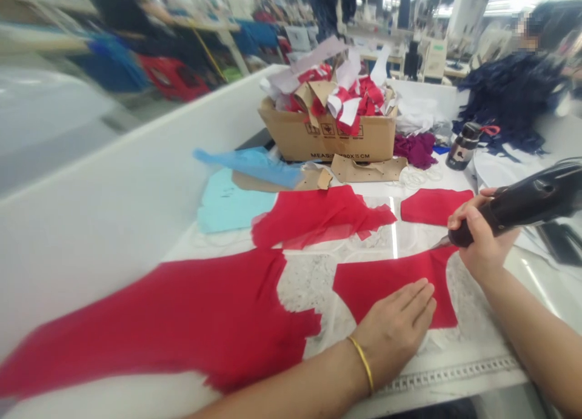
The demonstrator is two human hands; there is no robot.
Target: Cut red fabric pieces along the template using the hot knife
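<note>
At the lower right of the frame, on a white work table (539, 279), the person's right hand (482, 237) is clenched around the handle of a black handheld electric cutter (513, 210), possibly a hot knife, its narrow metal tip angled down and to the left at the upper edge of a red fabric panel (386, 288). The left hand (393, 328), with a gold bangle (362, 364) at the wrist, lies open and palm-down on that panel, fingers (421, 301) extended and pressing the cloth flat. The panel rests on a white perforated sheet (309, 282). Handling note: the flat left hand spreads pressure over the thin, slippery cloth and seems to keep it from creeping, while the right grip sits close to the tip, favouring fine control. Keeping the left fingers clear of the tip's line looks important. More red pieces lie around: a large one (150, 328) at lower left, a crumpled one (318, 219) at centre, and a small one (434, 205) right of it. Farther up sit a cardboard box (327, 143) stuffed with red scraps and paper, kraft paper patterns (368, 169), pale blue fabric (231, 201), purple cloth (416, 151) and a dark flask (464, 146). A blurred co-worker (122, 19) stands at upper left.
</note>
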